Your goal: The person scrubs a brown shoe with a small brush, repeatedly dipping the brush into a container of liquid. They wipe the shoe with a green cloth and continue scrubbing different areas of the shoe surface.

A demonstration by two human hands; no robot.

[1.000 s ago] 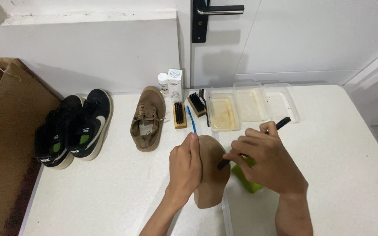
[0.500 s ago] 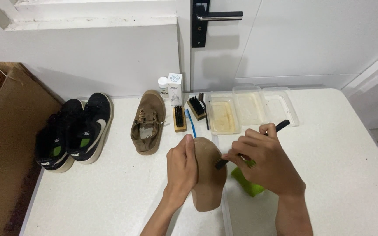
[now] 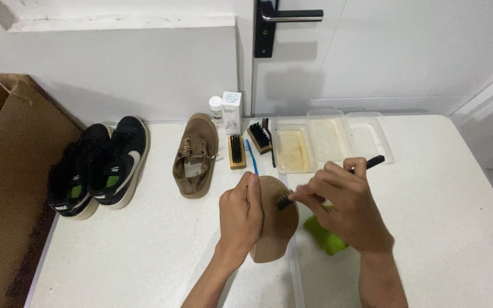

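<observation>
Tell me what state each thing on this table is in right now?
Left hand: gripping the brown shoe.
Right hand: holding a black brush.
Brown shoe: sole up, bristles touching.
Black brush: on the sole.
Other brown shoe: upright, untouched.
Black sneakers: paired, upright.
Plastic trays: lidless.

Cardboard box (image 3: 12, 188): cut by left edge. Green cloth (image 3: 323, 235): mostly hidden under right hand (image 3: 343, 208). Tray (image 3: 294, 149) contents: possibly liquid, unclear.

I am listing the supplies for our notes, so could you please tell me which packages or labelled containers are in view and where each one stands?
Small carton: upright at the table's back edge, right of the brown shoe's toe; tall white box, pale blue print.
Small bottle: just left of the carton; white, rounded cap.
Cardboard box: far left; large, plain brown, open.
</observation>
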